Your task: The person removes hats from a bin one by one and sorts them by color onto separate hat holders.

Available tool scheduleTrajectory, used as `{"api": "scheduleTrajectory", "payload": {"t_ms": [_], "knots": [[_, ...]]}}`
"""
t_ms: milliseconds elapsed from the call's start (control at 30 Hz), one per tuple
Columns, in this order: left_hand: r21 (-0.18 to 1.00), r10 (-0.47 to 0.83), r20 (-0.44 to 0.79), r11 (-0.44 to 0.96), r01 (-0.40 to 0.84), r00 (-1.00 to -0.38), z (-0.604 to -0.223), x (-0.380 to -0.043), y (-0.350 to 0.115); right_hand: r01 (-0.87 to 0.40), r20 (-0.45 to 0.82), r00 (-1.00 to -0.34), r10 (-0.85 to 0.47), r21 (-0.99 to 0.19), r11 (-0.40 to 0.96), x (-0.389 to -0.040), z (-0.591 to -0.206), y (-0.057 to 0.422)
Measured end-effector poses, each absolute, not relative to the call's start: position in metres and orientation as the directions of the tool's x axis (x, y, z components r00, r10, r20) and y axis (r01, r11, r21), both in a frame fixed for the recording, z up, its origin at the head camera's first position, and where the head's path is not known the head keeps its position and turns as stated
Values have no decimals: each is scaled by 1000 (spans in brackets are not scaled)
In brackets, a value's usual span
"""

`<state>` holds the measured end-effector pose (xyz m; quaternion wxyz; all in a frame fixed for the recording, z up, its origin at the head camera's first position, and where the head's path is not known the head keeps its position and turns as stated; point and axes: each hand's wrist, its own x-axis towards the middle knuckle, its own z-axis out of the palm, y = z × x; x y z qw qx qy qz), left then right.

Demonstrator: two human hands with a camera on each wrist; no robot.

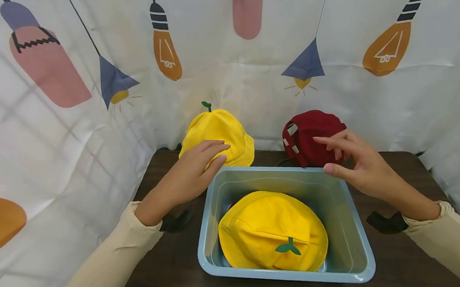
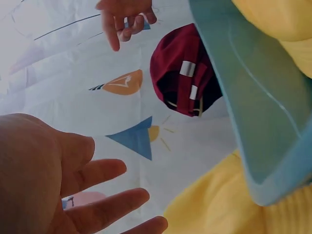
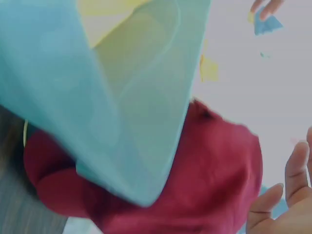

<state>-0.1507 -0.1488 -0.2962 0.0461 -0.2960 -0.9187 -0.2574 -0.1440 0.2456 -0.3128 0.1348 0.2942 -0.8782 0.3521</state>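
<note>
My two bare hands are raised above a dark wooden table [image 1: 159, 266], one at each side of a light blue plastic bin [image 1: 285, 275]. My left hand [image 1: 190, 169] has its fingers stretched loosely and its thumb apart from them, in a wide, relaxed curve. It is at the bin's far left corner, in front of a yellow hat [image 1: 228, 128] topped with a green sprout; I cannot tell whether my fingertips touch that hat. My right hand [image 1: 357, 162] is also wide and relaxed, thumb apart from its fingers, near the far right corner and partly in front of a dark red cap [image 1: 310, 128]. Both of these sit behind the bin. Inside the bin lies a second yellow hat [image 1: 264, 224], its green sprout facing me. Behind everything hangs a white cloth [image 1: 241, 87] printed with lamps and bulbs. My sleeves [image 1: 127, 242] are cream.
</note>
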Motion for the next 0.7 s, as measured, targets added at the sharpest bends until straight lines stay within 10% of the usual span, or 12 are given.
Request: {"api": "scheduleTrajectory", "payload": {"t_ms": [700], "knots": [[654,408,130,650,387,-904,-369,-109,-179,-748,216,-518,-828,-583,316,-118,-342,188]]}}
